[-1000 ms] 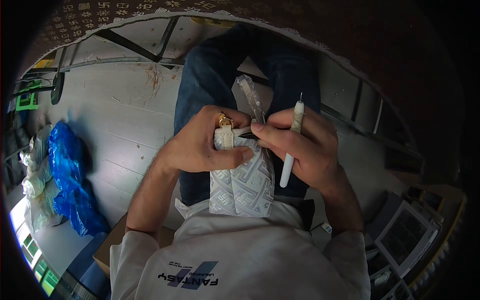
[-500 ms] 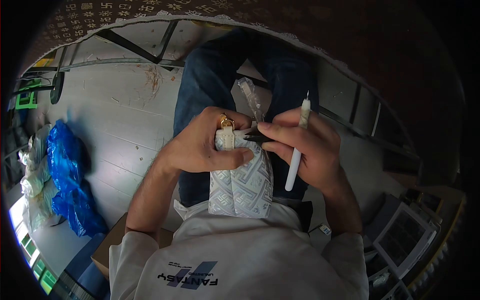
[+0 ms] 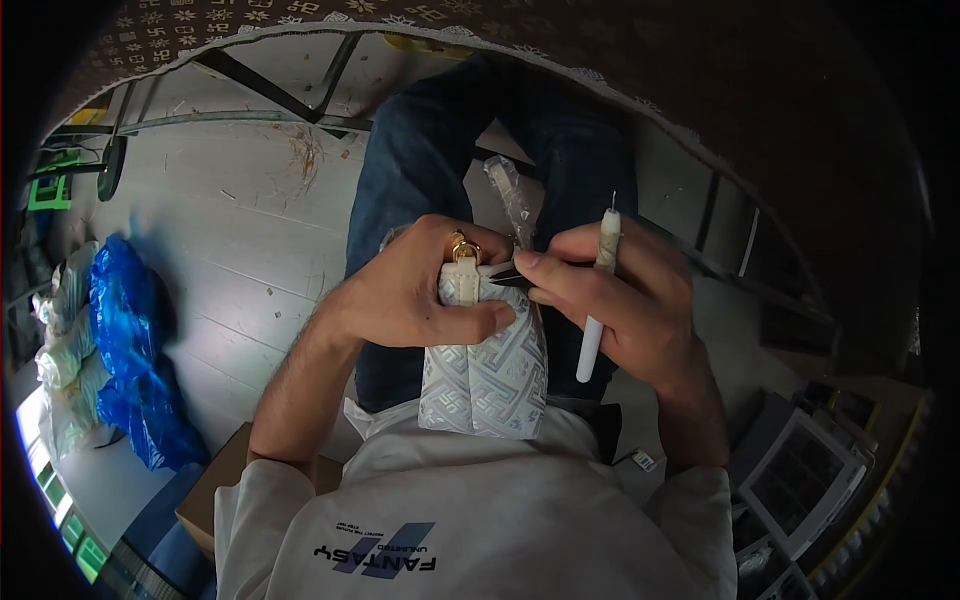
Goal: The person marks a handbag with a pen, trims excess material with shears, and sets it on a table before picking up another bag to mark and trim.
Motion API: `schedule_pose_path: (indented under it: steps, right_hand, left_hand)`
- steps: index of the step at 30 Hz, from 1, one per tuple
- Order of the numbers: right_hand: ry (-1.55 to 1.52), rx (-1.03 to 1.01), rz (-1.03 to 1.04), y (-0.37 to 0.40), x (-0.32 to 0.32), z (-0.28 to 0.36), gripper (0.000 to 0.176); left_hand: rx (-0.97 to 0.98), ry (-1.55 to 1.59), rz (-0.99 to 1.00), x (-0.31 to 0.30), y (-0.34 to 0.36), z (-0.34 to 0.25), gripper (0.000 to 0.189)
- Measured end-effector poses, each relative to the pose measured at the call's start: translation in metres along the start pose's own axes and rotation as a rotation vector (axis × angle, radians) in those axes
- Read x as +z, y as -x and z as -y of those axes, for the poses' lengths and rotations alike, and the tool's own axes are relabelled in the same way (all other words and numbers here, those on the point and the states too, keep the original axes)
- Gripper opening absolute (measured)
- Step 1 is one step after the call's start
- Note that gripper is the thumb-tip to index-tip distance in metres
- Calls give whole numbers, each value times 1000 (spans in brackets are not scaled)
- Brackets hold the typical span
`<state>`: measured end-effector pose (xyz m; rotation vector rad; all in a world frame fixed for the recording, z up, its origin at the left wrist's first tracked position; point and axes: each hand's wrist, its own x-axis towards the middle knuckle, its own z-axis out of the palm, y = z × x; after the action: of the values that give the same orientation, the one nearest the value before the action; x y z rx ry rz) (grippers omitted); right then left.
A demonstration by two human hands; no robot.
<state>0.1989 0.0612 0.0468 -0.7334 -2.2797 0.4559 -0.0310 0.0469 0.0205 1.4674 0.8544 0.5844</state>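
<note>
A white patterned bag with a gold ring on a stitched tab rests against the shirt front. My left hand grips its upper end, thumb across the front face. In my right hand is a small dark pointed tool, pinched between thumb and finger, its tip at the bag's top edge beside the tab. The same hand also holds a white pen-like tool with a thin metal point upward. A clear plastic-wrapped strip stands out beyond the bag's top.
Blue plastic and whitish plastic bags lie at left. A cardboard box is beside my left elbow. Patterned cloth hangs across the top over metal bars. At lower right is a grey framed device.
The bag's upper end and my left hand have shifted slightly right. The dark tool's tip remains near the tab, and the white tool has tilted very slightly.
</note>
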Motion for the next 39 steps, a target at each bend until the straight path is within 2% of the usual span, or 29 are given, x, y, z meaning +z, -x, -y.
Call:
schedule_pose_path:
  steps: [13,15,18,22,24,28,30,34,36,39]
  right_hand:
    - [-41,7,14,0,5,0,25]
    - [-194,92,-53,1,5,0,29]
    - [-92,80,14,-5,-13,-1,33]
    - [128,-87,128,-22,-43,-1,31]
    - [407,-238,51,-32,-49,2,24]
    - [421,-306,83,-43,-56,6,25]
    - [423,-357,112,-44,-55,6,24]
    - [410,-378,152,-49,-52,8,22]
    - [403,-403,151,-51,-50,7,22]
    - [410,-418,152,-54,-48,8,22]
  left_hand:
    - [-13,48,20,-3,-1,-4,22]
    - [-35,96,10,-1,-2,-8,22]
    - [15,71,47,-11,-8,-14,22]
    - [160,179,97,-23,-24,-20,23]
    - [147,89,247,-32,-29,-32,25]
    - [122,162,282,-26,-27,-23,26]
    - [45,177,248,-26,-24,-20,28]
    - [111,171,208,-24,-22,-17,28]
    - [-3,205,275,-27,-21,-23,26]
    - [-3,212,243,-26,-20,-24,23]
